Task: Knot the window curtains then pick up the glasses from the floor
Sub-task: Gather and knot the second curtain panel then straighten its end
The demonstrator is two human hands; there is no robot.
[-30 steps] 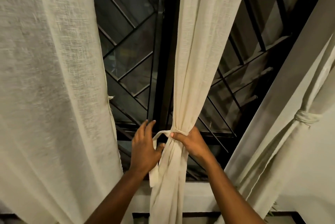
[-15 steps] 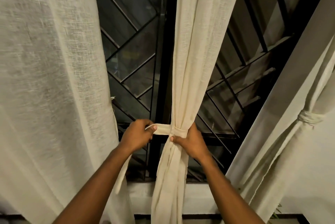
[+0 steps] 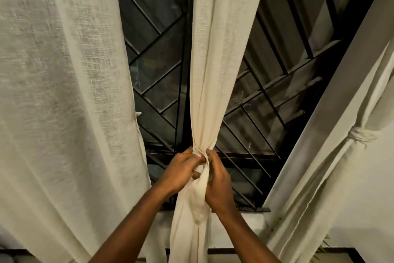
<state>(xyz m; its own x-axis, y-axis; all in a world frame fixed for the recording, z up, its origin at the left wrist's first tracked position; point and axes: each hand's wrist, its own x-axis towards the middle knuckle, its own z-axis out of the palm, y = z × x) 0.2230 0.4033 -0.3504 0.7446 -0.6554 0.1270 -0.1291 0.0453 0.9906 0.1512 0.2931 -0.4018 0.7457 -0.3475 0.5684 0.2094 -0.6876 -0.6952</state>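
So the middle curtain (image 3: 217, 49) hangs straight down in front of the dark window grille (image 3: 160, 60), and it's bunched into a tight neck about two thirds of the way down the view. Both hands are right at that pinch point. The left hand (image 3: 181, 171) comes in from the left with its fingers curled onto the cloth at the neck, one fingernail showing against the fabric. The right hand (image 3: 219, 179) is pressed up against the other side, fingers wrapped round the gathered cloth just below the neck. The two hands are practically touching, with a fold of fabric bulging out between them and the rest of the curtain dropping loose underneath, down past the pale sill (image 3: 251, 220).

Over on the left, the left curtain (image 3: 64, 92) hangs wide and flat, not gathered at all. Off to the right, the right curtain (image 3: 319, 177) is already cinched, with a wrapped knot (image 3: 360, 136) sitting well apart from the hands, up against the light wall (image 3: 373, 198). Can't tell exactly how the cloth is looped inside the hands, the fingers cover it
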